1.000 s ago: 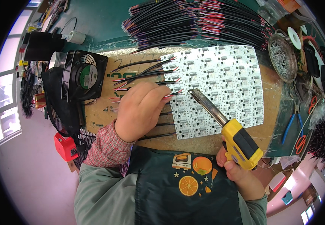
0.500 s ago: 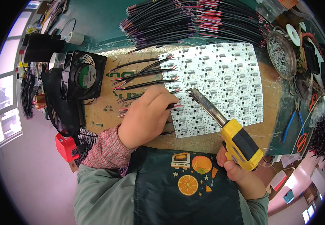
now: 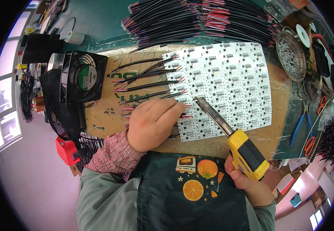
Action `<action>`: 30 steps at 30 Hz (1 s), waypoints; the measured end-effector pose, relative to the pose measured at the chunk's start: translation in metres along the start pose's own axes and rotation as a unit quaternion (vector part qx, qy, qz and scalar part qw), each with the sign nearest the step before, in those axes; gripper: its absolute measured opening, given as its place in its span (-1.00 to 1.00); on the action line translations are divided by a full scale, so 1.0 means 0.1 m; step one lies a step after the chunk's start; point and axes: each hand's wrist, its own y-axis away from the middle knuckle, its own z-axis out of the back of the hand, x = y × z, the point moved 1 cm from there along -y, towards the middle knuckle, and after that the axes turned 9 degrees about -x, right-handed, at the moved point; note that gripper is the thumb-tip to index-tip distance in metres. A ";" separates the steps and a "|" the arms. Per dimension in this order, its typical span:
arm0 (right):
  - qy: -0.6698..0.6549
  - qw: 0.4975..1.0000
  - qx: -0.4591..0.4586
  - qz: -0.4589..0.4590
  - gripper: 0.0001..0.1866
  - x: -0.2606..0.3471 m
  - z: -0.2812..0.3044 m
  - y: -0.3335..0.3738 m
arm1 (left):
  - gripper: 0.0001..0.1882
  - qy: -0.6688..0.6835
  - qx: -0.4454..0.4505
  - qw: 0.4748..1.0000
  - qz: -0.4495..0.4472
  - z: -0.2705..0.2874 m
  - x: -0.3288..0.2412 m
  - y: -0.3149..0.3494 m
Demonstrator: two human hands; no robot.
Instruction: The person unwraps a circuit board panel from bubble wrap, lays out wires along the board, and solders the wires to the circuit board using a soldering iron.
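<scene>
A white circuit-board panel (image 3: 225,89), printed with rows of small dark parts, lies on brown cardboard. Along its left edge, several black cables (image 3: 148,84) rest with their red and black wire ends on the panel. My left hand (image 3: 151,125) is closed at that edge, pinching a black cable (image 3: 183,115) whose stripped end points right onto the panel. Most of that cable is hidden under my fingers. In my right hand (image 3: 239,176) is a yellow and black soldering gun (image 3: 248,153), gripped by its handle. Its dark tip hovers over or touches the panel, right of my left fingertips; I cannot tell which.
A black fan (image 3: 85,77) stands at the left. Bundled cables (image 3: 167,23) lie across the back. A round dish of grey scraps (image 3: 290,54) sits at the back right, with blue-handled pliers (image 3: 298,125) and orange-handled scissors (image 3: 309,146) nearer me.
My left hand has shifted slightly nearer to me and right, and is now at a cable end lower on the panel's edge. The soldering gun's tip has moved slightly toward me.
</scene>
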 end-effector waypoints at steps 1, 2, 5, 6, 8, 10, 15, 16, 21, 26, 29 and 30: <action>0.005 1.000 0.006 -0.006 -0.75 0.00 0.00 0.00 | -0.65 0.001 -0.008 1.000 -0.001 0.01 0.00 0.00; 0.009 1.000 0.011 -0.012 -0.75 0.00 0.00 0.00 | -0.65 -0.003 -0.015 1.000 -0.005 0.01 0.01 0.00; 0.008 1.000 -0.014 0.013 -0.75 0.00 -0.02 0.00 | -0.66 -0.004 -0.022 1.000 0.005 0.01 0.00 0.01; 0.003 1.000 -0.013 0.004 -0.76 0.00 -0.02 0.00 | -0.66 0.000 -0.011 1.000 0.019 0.01 0.00 0.01; -0.002 1.000 -0.011 -0.005 -0.76 0.00 -0.03 0.00 | -0.67 0.016 -0.007 1.000 0.026 0.01 0.00 0.00; -0.012 1.000 -0.016 -0.005 -0.75 0.01 -0.03 -0.01 | -0.68 0.033 0.006 0.999 0.032 0.02 -0.01 -0.01; -0.024 1.000 -0.020 0.000 -0.72 0.03 -0.04 -0.02 | -0.61 0.041 0.046 0.998 0.032 -0.01 0.01 -0.02; -0.045 0.999 -0.029 -0.004 -0.71 0.03 -0.04 -0.02 | -0.61 0.044 0.036 0.998 0.029 -0.01 0.01 -0.02; -0.008 1.000 -0.006 0.001 -0.72 0.02 -0.03 -0.03 | -0.62 0.014 0.049 0.998 0.020 -0.02 0.00 -0.01; 0.000 1.000 -0.013 0.008 -0.72 0.00 -0.05 -0.02 | -0.62 0.005 0.037 0.999 0.004 -0.01 -0.01 -0.02; -0.007 1.000 -0.022 0.004 -0.73 0.00 -0.05 -0.02 | -0.61 0.001 0.041 0.999 -0.003 -0.01 0.00 -0.02; -0.010 1.000 -0.020 0.002 -0.74 0.00 -0.05 -0.02 | -0.61 -0.004 0.051 0.999 -0.004 -0.01 0.00 -0.01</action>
